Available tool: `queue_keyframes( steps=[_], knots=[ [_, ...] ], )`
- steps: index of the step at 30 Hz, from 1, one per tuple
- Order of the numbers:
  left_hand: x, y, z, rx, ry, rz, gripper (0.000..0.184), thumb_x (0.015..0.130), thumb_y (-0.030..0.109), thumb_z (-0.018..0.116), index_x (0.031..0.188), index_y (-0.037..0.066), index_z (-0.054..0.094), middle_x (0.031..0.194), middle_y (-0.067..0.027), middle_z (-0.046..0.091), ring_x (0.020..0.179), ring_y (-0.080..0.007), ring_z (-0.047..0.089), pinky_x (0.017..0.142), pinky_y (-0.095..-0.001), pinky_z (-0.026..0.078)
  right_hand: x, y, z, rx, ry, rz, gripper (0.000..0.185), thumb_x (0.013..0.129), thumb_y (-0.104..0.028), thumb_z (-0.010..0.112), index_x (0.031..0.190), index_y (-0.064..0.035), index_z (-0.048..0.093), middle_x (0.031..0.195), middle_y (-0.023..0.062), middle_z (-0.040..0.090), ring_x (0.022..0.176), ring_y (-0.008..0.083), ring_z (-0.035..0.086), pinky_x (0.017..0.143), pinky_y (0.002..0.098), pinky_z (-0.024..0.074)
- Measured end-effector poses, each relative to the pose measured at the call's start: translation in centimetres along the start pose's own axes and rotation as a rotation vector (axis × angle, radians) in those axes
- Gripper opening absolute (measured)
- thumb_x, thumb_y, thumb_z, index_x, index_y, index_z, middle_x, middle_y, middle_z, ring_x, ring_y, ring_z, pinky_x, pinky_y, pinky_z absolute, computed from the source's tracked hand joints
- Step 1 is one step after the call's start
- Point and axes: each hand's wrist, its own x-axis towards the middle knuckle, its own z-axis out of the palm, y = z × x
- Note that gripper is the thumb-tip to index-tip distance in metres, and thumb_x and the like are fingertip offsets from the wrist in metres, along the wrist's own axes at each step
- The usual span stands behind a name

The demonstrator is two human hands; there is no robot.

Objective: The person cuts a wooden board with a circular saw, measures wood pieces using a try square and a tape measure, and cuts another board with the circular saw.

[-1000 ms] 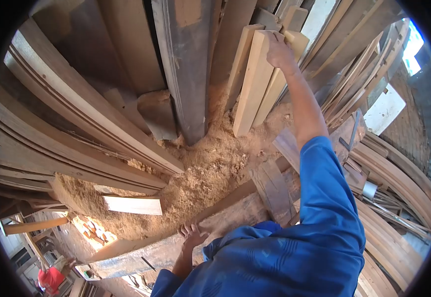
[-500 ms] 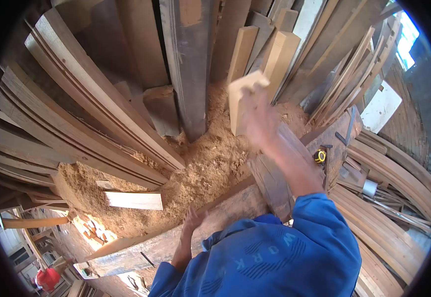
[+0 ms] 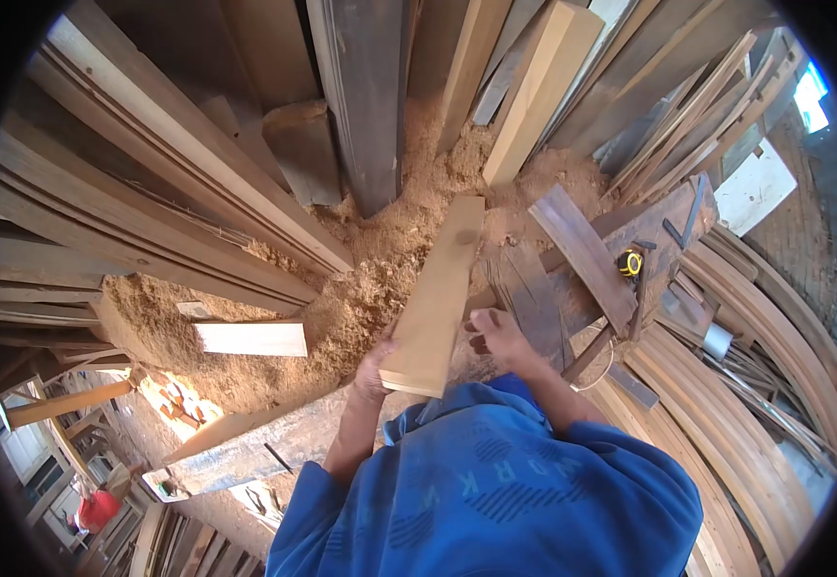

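Note:
A pale wooden board (image 3: 436,298) slants in front of my body, its near end close to my chest. My left hand (image 3: 375,370) grips its left edge near that end. At the board's right side is my right hand (image 3: 495,338), fingers apart and curled a little, with nothing in them. Below the board runs a worn workbench plank (image 3: 312,428). A dark flat board (image 3: 587,255) lies across the bench to the right, beside a yellow and black tape measure (image 3: 630,263).
Sawdust (image 3: 380,264) covers the ground beyond the bench. Upright boards (image 3: 543,91) lean at the back, and long curved mouldings (image 3: 187,144) stand at the left. A metal square (image 3: 692,216) rests at the right. A person in red (image 3: 97,510) is far off at the lower left.
The board has come from the upright stack down to my body. My left hand has taken hold of it, and my right hand has let it go.

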Motion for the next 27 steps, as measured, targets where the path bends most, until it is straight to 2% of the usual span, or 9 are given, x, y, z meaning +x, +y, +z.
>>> queue_keyframes(
  steps=[1, 4, 7, 9, 13, 17, 21, 24, 27],
  knots=[
    [0.4, -0.6, -0.1, 0.054, -0.068, -0.023, 0.094, 0.081, 0.021, 0.07, 0.163, 0.001, 0.029, 0.157, -0.0198, 0.046, 0.139, -0.0309, 0.052, 0.116, -0.0403, 0.045, 1.1, -0.3, -0.2, 0.186, 0.037, 0.183, 0.042, 0.105, -0.044, 0.063, 0.111, -0.0033, 0.071, 0.089, 0.0051, 0.073, 0.077, 0.0204, 0.07, 0.069, 0.0375, 0.0564],
    [0.9, -3.0, -2.4, 0.023, -0.031, -0.035, 0.092, 0.082, 0.021, 0.069, 0.163, 0.001, 0.029, 0.158, -0.0193, 0.045, 0.142, -0.0303, 0.049, 0.118, -0.0407, 0.042, 5.8, 2.5, -1.6, 0.328, -0.072, 0.357, 0.047, 0.103, -0.05, 0.064, 0.119, -0.0062, 0.069, 0.099, 0.0069, 0.073, 0.083, 0.019, 0.07, 0.072, 0.0411, 0.0576],
    [0.7, -2.4, -3.3, 0.061, 0.002, -0.05, 0.092, 0.082, 0.02, 0.068, 0.163, 0.001, 0.028, 0.161, -0.0194, 0.041, 0.145, -0.0299, 0.045, 0.119, -0.0413, 0.04, 9.8, 4.9, -1.7, 0.345, -0.145, 0.418, 0.051, 0.101, -0.052, 0.066, 0.125, -0.0064, 0.067, 0.103, 0.0094, 0.073, 0.089, 0.0218, 0.07, 0.081, 0.0441, 0.0595],
    [0.2, -0.7, -2.6, 0.109, -0.04, -0.047, 0.093, 0.082, 0.022, 0.07, 0.163, 0.001, 0.029, 0.161, -0.0201, 0.041, 0.147, -0.0322, 0.043, 0.12, -0.043, 0.039, 11.8, 4.7, 0.4, 0.44, -0.061, 0.415, 0.049, 0.101, -0.047, 0.068, 0.126, -0.0055, 0.067, 0.107, 0.0111, 0.073, 0.093, 0.0249, 0.071, 0.087, 0.0454, 0.0591],
    [-2.5, 1.7, -2.7, 0.316, -0.113, 0.008, 0.092, 0.082, 0.02, 0.066, 0.163, 0.002, 0.028, 0.164, -0.0197, 0.036, 0.151, -0.031, 0.037, 0.125, -0.0418, 0.03, 17.5, 5.1, 3.8, 0.657, 0.097, 0.329, 0.039, 0.098, -0.034, 0.075, 0.124, -0.0053, 0.069, 0.113, 0.0125, 0.074, 0.102, 0.0291, 0.071, 0.095, 0.0446, 0.0583],
    [-7.5, 4.5, -5.6, 0.414, -0.127, 0.053, 0.093, 0.079, 0.02, 0.07, 0.162, 0.002, 0.031, 0.165, -0.0184, 0.036, 0.154, -0.029, 0.034, 0.128, -0.0435, 0.023, 17.0, 5.1, 8.5, 0.599, 0.091, 0.242, 0.036, 0.096, -0.028, 0.077, 0.121, -0.0025, 0.069, 0.117, 0.0108, 0.074, 0.102, 0.0262, 0.072, 0.09, 0.0431, 0.0594],
    [-12.1, 5.9, -11.6, 0.441, -0.118, 0.037, 0.087, 0.08, 0.014, 0.073, 0.158, 0.003, 0.037, 0.161, -0.0171, 0.041, 0.15, -0.027, 0.039, 0.126, -0.0434, 0.027, 15.1, 5.8, 12.2, 0.648, -0.089, 0.153, 0.036, 0.091, -0.017, 0.08, 0.122, -0.002, 0.069, 0.119, 0.0123, 0.073, 0.107, 0.0271, 0.07, 0.096, 0.044, 0.0584],
    [-13.7, 6.6, -14.7, 0.527, -0.11, -0.086, 0.091, 0.084, 0.025, 0.078, 0.16, 0.003, 0.034, 0.153, -0.0158, 0.049, 0.142, -0.0306, 0.048, 0.122, -0.0445, 0.035, 12.0, 4.1, 13.3, 0.606, -0.153, 0.082, 0.034, 0.089, -0.013, 0.081, 0.119, -0.0009, 0.071, 0.116, 0.0115, 0.074, 0.104, 0.0253, 0.071, 0.093, 0.0422, 0.0582],
    [-11.7, 8.3, -12.6, 1.063, 0.018, -0.251, 0.095, 0.091, 0.037, 0.079, 0.163, 0.002, 0.029, 0.158, -0.0203, 0.046, 0.145, -0.0335, 0.046, 0.122, -0.046, 0.037, 8.5, 3.9, 13.7, 0.521, -0.19, -0.042, 0.035, 0.088, -0.009, 0.08, 0.121, 0.0002, 0.07, 0.117, 0.0119, 0.073, 0.104, 0.0239, 0.071, 0.093, 0.0405, 0.0576]
  ],
)
